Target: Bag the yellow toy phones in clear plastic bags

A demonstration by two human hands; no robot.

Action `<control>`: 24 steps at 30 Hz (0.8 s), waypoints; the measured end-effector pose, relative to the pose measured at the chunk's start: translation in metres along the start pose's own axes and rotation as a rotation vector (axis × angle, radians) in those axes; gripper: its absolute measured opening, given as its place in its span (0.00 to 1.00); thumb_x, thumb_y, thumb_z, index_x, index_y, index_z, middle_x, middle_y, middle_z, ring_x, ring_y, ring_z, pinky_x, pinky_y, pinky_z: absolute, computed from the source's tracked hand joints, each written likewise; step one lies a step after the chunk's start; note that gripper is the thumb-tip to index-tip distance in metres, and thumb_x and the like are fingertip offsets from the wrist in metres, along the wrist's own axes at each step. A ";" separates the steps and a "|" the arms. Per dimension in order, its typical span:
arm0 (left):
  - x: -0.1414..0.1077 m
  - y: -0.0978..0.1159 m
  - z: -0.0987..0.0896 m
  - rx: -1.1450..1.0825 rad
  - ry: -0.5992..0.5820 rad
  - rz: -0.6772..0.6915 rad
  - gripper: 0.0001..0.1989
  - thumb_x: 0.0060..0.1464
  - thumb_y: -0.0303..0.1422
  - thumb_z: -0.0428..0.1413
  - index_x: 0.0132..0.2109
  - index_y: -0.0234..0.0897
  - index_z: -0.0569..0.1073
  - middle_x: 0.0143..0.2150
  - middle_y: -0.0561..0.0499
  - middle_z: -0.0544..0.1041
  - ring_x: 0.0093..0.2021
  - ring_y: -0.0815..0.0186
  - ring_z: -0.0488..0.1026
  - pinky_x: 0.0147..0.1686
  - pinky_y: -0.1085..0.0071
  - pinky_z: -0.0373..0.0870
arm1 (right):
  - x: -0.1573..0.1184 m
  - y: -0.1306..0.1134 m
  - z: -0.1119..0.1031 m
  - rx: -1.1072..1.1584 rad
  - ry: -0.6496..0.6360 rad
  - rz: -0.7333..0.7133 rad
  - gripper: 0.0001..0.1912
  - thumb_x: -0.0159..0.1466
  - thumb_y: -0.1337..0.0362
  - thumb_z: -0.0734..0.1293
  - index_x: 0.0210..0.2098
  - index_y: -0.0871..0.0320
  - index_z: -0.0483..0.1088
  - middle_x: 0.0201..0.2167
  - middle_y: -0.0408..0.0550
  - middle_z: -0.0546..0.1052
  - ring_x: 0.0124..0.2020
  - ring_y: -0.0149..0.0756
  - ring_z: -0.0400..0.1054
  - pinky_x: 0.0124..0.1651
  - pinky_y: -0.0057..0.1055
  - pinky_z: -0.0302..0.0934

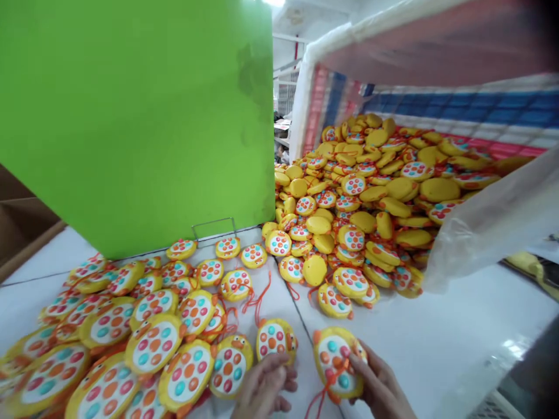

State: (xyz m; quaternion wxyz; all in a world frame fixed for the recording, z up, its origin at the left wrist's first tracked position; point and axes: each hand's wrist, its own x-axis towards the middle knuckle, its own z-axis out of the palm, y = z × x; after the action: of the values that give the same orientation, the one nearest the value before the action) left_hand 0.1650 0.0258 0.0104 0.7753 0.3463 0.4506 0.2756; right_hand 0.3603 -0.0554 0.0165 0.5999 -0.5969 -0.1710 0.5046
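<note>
In my right hand is a yellow duck-shaped toy with a white face of pink, orange and blue bumps, pinched at its right edge. A red-orange cord hangs across its front and down. My left hand is open, fingers loosely curled and apart, in front of another duck toy lying on the table. Whether its fingertips touch that toy I cannot tell. To the left of it, many similar toys lie spread and overlapping, mostly bumps up.
A striped bag on the right lies on its side, a large heap of the same toys spilling from its mouth. Behind the table toys stands a tall green panel with a wire piece at its foot. A cardboard box sits far left.
</note>
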 end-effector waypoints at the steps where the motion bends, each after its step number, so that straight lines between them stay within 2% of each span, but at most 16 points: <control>1: 0.000 0.001 0.003 0.049 -0.017 0.036 0.28 0.40 0.49 0.62 0.46 0.35 0.74 0.40 0.41 0.78 0.36 0.59 0.74 0.29 0.70 0.69 | -0.001 0.001 0.012 -0.020 -0.059 0.001 0.21 0.52 0.50 0.70 0.39 0.58 0.71 0.27 0.43 0.75 0.28 0.35 0.69 0.27 0.26 0.64; 3: -0.001 0.006 0.007 0.143 -0.104 0.080 0.34 0.40 0.48 0.62 0.53 0.36 0.68 0.47 0.40 0.75 0.40 0.58 0.74 0.31 0.69 0.70 | -0.001 0.002 0.028 -0.085 -0.177 -0.044 0.20 0.54 0.50 0.69 0.39 0.58 0.72 0.32 0.46 0.77 0.35 0.40 0.70 0.36 0.31 0.65; 5: -0.003 0.012 0.007 0.230 -0.164 0.059 0.39 0.37 0.44 0.65 0.56 0.35 0.65 0.53 0.38 0.71 0.46 0.53 0.72 0.37 0.67 0.72 | 0.002 0.004 0.036 -0.141 -0.259 -0.096 0.19 0.57 0.51 0.67 0.40 0.58 0.72 0.34 0.47 0.78 0.37 0.42 0.70 0.41 0.34 0.64; 8: -0.003 0.012 0.003 0.259 -0.101 0.019 0.41 0.35 0.43 0.66 0.57 0.32 0.65 0.56 0.38 0.69 0.53 0.49 0.68 0.47 0.63 0.70 | 0.001 0.012 0.039 -0.072 -0.209 -0.021 0.22 0.57 0.49 0.66 0.45 0.55 0.70 0.41 0.48 0.77 0.41 0.44 0.70 0.41 0.36 0.66; 11: 0.000 0.004 -0.002 0.132 -0.050 0.045 0.43 0.34 0.46 0.65 0.56 0.31 0.65 0.50 0.38 0.74 0.49 0.48 0.71 0.46 0.61 0.71 | -0.003 0.023 0.041 0.060 -0.218 0.065 0.29 0.52 0.46 0.69 0.49 0.53 0.67 0.50 0.51 0.73 0.44 0.49 0.70 0.36 0.38 0.68; 14: -0.002 0.002 -0.003 0.063 0.014 0.061 0.42 0.34 0.44 0.66 0.57 0.34 0.64 0.50 0.39 0.75 0.49 0.49 0.71 0.46 0.60 0.71 | -0.006 0.039 0.047 0.083 -0.222 -0.044 0.30 0.49 0.50 0.72 0.48 0.55 0.68 0.48 0.55 0.75 0.45 0.50 0.70 0.37 0.37 0.68; 18: -0.014 0.006 0.002 0.077 0.023 0.036 0.43 0.33 0.40 0.66 0.58 0.34 0.62 0.51 0.38 0.74 0.49 0.48 0.71 0.45 0.61 0.71 | -0.006 0.060 0.057 0.056 -0.057 -0.163 0.27 0.48 0.52 0.73 0.44 0.57 0.70 0.42 0.55 0.77 0.42 0.48 0.71 0.43 0.38 0.67; 21: -0.022 0.006 0.005 0.093 0.102 0.068 0.42 0.34 0.39 0.66 0.58 0.34 0.63 0.49 0.40 0.75 0.50 0.48 0.70 0.46 0.63 0.71 | -0.008 0.059 0.064 0.111 -0.088 -0.129 0.28 0.46 0.51 0.74 0.44 0.57 0.71 0.40 0.54 0.78 0.41 0.48 0.72 0.43 0.38 0.67; 24: -0.023 0.005 0.003 0.079 0.143 0.064 0.40 0.33 0.40 0.66 0.56 0.35 0.65 0.47 0.41 0.77 0.50 0.48 0.71 0.46 0.62 0.71 | -0.011 0.046 0.070 0.188 -0.149 -0.105 0.25 0.47 0.51 0.73 0.41 0.56 0.72 0.40 0.52 0.79 0.42 0.48 0.72 0.44 0.38 0.66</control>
State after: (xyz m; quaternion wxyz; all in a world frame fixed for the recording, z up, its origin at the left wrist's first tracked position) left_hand 0.1564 0.0110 0.0273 0.7178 0.3703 0.5037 0.3065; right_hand 0.2806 -0.0362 -0.0037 0.6644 -0.4891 -0.1983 0.5291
